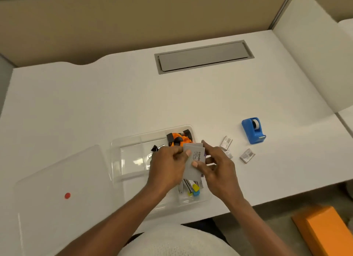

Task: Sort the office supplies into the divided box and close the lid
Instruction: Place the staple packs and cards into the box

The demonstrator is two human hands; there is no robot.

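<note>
A clear divided box (122,146) sits on the white desk in front of me. Over its right half, my left hand (168,166) and my right hand (217,166) both grip a grey card pack (193,166) with printed text. An orange and black item (179,138) lies in the far right compartment. A black binder clip (154,148) sits in a middle compartment. Pens and small yellow and blue pieces (194,189) lie in the near right compartment. The clear lid (57,179), marked with a red dot, rests to the left of the box.
A blue tape dispenser (253,130) stands to the right. Three small staple boxes (247,155) lie between it and the divided box. A grey cable hatch (202,55) is set into the desk's far side. An orange box (324,231) sits on the floor at the right.
</note>
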